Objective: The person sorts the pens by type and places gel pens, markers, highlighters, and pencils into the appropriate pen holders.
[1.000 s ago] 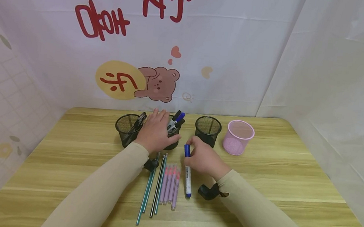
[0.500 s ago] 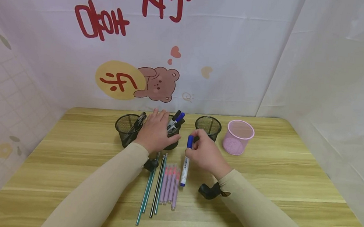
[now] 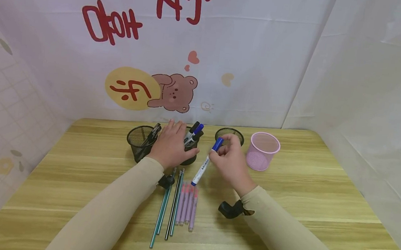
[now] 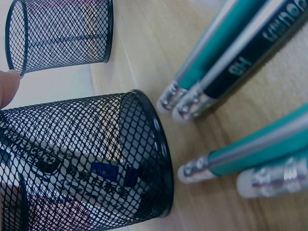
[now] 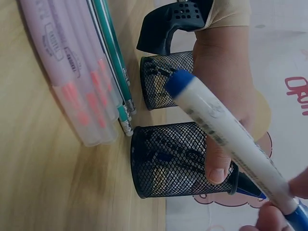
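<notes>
In the head view my right hand (image 3: 233, 161) pinches a blue-capped whiteboard marker (image 3: 203, 168) near its cap. The marker is tilted, its cap end close to an upright black mesh pen cup (image 3: 230, 133) partly hidden behind the hand. My left hand (image 3: 170, 144) rests on another black mesh pen cup (image 3: 189, 159), its visible fingers straight and its thumb along the near side. Black and blue-capped markers (image 3: 194, 133) stand in that cup. The right wrist view shows the marker's white barrel (image 5: 226, 139) and the left thumb (image 5: 218, 166) against the mesh.
A black mesh cup (image 3: 139, 145) with dark pens stands at left; a pink mesh cup (image 3: 258, 160) stands at right. Teal and black pencils (image 3: 163, 214) and several lilac highlighters (image 3: 186, 209) lie on the wooden table (image 3: 300, 184). A printed cloth (image 3: 251, 65) hangs behind.
My right hand has lifted the marker and carried it towards the third cup. The marker's lower end has swung left, over the highlighter tips. The left hand stays where it was.
</notes>
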`<state>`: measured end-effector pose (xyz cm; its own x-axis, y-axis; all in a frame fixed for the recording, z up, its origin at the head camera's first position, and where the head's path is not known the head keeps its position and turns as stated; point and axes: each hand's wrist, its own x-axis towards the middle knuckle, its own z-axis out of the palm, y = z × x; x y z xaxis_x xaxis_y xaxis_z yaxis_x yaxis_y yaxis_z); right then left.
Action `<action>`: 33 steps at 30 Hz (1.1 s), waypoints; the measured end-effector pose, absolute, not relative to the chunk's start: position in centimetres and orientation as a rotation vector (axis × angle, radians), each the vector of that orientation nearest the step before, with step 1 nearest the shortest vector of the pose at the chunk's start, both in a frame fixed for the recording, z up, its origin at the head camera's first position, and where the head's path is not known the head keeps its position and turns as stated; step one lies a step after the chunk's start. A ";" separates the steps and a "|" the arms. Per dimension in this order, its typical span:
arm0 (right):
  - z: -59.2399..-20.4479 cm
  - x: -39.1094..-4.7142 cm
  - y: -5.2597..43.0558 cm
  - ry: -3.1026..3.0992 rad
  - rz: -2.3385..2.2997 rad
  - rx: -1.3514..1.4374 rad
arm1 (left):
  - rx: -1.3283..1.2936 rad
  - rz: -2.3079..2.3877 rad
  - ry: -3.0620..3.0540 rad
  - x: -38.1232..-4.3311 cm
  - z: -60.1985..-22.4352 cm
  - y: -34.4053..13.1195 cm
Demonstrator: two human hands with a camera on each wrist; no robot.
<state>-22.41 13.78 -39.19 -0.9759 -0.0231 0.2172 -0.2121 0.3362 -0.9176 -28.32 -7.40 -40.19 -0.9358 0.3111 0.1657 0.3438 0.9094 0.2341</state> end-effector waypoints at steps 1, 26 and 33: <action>-39.2 -22.5 13.8 -2.390 1.731 0.214 | -0.510 -0.397 -2.946 -28.3 -40.2 -7.4; -38.5 -22.7 13.8 -1.877 1.946 0.056 | -0.500 -0.403 -2.966 -28.6 -40.2 -7.4; -38.6 -23.1 13.6 -1.808 1.972 0.008 | -0.518 -0.367 -2.953 -28.6 -40.2 -7.5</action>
